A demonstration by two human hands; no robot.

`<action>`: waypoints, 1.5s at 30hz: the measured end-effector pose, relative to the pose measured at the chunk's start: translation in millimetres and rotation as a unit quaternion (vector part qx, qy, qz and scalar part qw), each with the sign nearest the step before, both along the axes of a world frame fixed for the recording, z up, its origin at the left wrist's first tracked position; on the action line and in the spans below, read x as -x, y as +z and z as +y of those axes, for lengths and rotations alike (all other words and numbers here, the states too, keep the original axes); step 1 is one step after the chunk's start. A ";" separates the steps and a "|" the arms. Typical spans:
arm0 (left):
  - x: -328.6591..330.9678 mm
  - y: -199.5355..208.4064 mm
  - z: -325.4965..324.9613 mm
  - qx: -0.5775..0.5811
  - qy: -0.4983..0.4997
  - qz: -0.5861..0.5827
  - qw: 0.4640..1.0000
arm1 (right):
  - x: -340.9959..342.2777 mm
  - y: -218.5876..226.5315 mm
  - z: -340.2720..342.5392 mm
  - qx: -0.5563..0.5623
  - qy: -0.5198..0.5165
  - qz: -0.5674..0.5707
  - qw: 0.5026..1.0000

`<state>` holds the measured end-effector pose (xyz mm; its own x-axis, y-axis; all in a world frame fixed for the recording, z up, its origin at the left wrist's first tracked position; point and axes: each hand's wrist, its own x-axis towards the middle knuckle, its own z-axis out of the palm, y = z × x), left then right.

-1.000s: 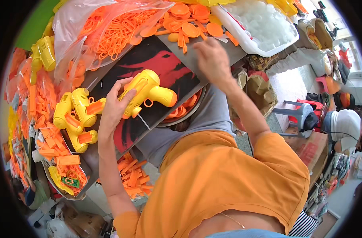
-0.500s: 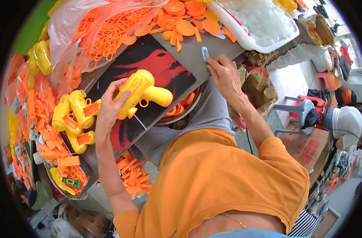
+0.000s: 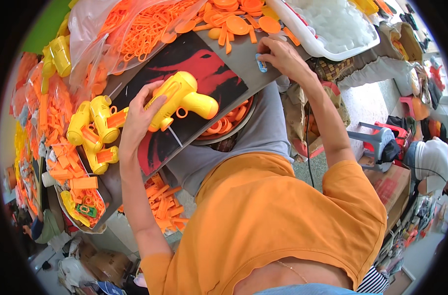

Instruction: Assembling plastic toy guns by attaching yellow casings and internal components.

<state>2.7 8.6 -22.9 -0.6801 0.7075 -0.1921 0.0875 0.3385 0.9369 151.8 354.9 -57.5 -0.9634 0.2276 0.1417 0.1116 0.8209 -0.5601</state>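
My left hand (image 3: 144, 110) is closed round the back of a yellow plastic toy gun body (image 3: 177, 101), holding it over a black-and-red board (image 3: 207, 71). An orange ring (image 3: 182, 113) and a thin white stick (image 3: 176, 137) show at its underside. At the table's right edge, my right hand (image 3: 283, 58) has its fingers bent and drawn together. A small blue-and-white piece (image 3: 261, 64) is right beside its thumb and fingertips. What those fingers hold, if anything, is too small to make out. Several more yellow gun bodies (image 3: 106, 120) with orange parts are piled left of my left hand.
Orange spoon-shaped parts (image 3: 238, 25) and a clear bag of orange loops (image 3: 145, 32) cover the far side. A white tray (image 3: 339, 55) holds translucent pieces. A bin of orange parts (image 3: 102, 209) stands left. Brown bags (image 3: 302, 115) and a grey stool (image 3: 376, 142) are right.
My right hand has moved farther away and its fingers have curled; the blue-and-white piece now shows tilted beside them. My left hand keeps its hold on the gun body. The view has shifted slightly.
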 end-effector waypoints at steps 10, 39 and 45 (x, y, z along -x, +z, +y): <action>-21.6 0.7 20.6 -0.043 0.053 0.404 0.912 | 7.3 5.2 -2.7 -0.007 0.024 0.006 1.000; -29.1 -17.4 22.2 -0.073 0.103 0.404 0.906 | 69.9 34.4 -96.5 0.403 0.079 -0.133 0.902; -28.1 -11.5 23.1 -0.061 0.081 0.396 0.913 | 75.5 35.3 -103.6 0.431 0.057 -0.152 0.888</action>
<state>30.8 31.7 -34.5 -0.6687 0.5689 0.4787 0.7119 0.3040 0.6331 76.3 251.3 -22.2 -0.9511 0.0233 -0.3079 0.3084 0.1174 -0.9440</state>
